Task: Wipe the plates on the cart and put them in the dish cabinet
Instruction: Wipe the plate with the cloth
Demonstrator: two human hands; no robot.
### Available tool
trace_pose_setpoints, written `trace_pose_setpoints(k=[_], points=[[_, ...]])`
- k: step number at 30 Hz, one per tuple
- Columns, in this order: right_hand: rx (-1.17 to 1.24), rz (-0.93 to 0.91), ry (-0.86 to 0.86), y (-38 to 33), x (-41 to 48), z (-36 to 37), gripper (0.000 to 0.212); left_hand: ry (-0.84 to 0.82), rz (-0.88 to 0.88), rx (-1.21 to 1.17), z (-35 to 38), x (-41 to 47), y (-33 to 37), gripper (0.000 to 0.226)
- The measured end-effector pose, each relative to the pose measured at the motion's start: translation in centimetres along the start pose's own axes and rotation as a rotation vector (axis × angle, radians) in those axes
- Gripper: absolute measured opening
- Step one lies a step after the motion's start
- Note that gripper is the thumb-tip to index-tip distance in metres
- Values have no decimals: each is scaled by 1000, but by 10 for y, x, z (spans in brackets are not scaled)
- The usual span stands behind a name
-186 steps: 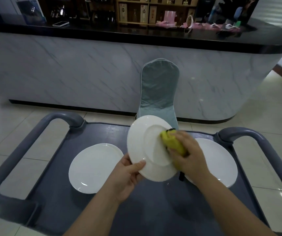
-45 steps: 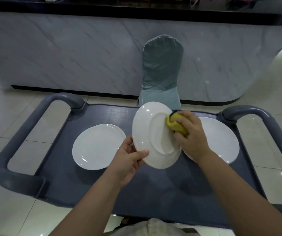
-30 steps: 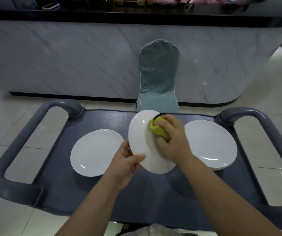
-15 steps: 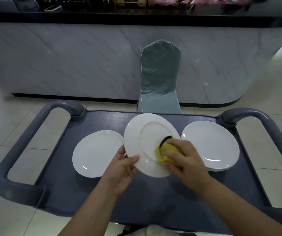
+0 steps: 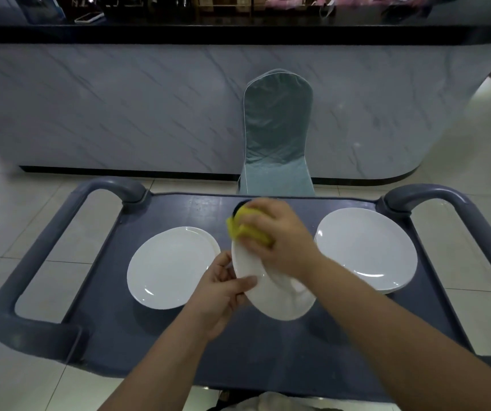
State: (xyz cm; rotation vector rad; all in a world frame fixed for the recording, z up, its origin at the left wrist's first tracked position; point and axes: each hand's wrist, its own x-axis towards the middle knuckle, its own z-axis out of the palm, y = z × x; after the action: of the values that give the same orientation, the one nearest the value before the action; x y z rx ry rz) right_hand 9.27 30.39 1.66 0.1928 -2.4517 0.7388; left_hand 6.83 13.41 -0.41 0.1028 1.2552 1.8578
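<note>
While the tilted plate (image 5: pixel 282 298) is being pinched at its rim by the left grip (image 5: pixel 223 292) just above the cart (image 5: pixel 268 351), the yellow sponge (image 5: pixel 235 229) is being clutched and pressed to its upper edge by the right grip (image 5: pixel 279 241); firm steadying and full-rim strokes are arguably being called for.

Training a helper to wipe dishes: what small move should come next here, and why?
Probably draw the sponge down across the plate: the right hand presses it at the top rim, while the left hand pinches the lower-left rim, plate tilted above the cart.
</note>
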Motion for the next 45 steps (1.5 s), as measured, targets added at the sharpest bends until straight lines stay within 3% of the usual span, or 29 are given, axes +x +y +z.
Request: trace_pose_setpoints(k=[4, 6, 9, 14, 17, 20, 23, 25, 31, 33, 38, 41, 45], points=[[206, 585, 155, 47, 17, -19, 21, -1, 11, -112, -3, -6, 7, 50], [177, 698, 176, 59, -1, -27, 23, 12, 37, -221, -8, -5, 15, 53], [-18, 476, 280, 50, -53, -20, 34, 64, 54, -383, -7, 4, 22, 49], [-152, -48, 174, -9, -72, 28, 23, 112, 2, -366, 10, 16, 15, 36], [-98, -5, 197, 10, -80, 13, 23, 96, 2, -449, 8, 18, 13, 39], [-68, 258, 290, 29, -95, -8, 27, 51, -14, -486, 8, 14, 14, 41], [14, 550, 345, 41, -64, -23, 31, -31, -15, -296, 17, 12, 11, 43], [37, 649, 372, 42, -33, -35, 27, -78, 6, -152, 26, 11, 10, 44], [-124, 271, 142, 9, -47, -36, 34, -88, 38, -170, 39, 32, 22, 44], [-128, 278, 101, 20, -83, -43, 34, -72, 39, -150, 43, 38, 25, 38], [-27, 621, 421, 32, -145, -80, 20, -34, 84, 148, 71, 58, 43, 24], [-42, 689, 563, 25, -162, -95, 22, -52, 255, 471, 98, 73, 52, 23], [-73, 813, 609, 17, -184, -103, 33, -69, 548, 1030, 142, 90, 48, 22]])
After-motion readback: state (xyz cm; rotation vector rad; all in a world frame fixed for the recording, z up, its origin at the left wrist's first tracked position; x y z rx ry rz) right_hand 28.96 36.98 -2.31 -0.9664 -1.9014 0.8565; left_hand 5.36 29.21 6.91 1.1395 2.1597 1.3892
